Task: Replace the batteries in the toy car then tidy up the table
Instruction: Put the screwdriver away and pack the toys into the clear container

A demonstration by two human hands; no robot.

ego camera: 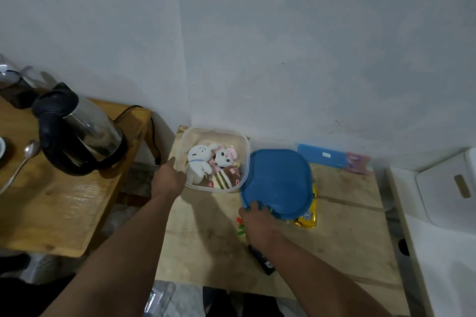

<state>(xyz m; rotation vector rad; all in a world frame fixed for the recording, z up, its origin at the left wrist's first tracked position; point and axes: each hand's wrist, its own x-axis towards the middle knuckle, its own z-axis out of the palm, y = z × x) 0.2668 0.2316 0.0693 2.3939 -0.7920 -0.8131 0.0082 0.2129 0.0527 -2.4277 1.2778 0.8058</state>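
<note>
A clear plastic box (243, 147) with several small plush toys (213, 166) in it stands at the table's far left corner. My left hand (167, 177) grips the box's left wall. A blue lid (278, 183) is held tilted just right of the box, and my right hand (257, 219) grips its near edge. A yellow toy car (307, 216) lies partly hidden under the lid. A black object (264, 261) lies on the table under my right forearm.
The pale wooden table (342, 234) meets the wall. A blue case (323, 156) and a pink packet (359, 163) lie at its back. A kettle (79, 128) and spoon (23, 159) sit on a second table at left. White furniture (443, 201) stands at right.
</note>
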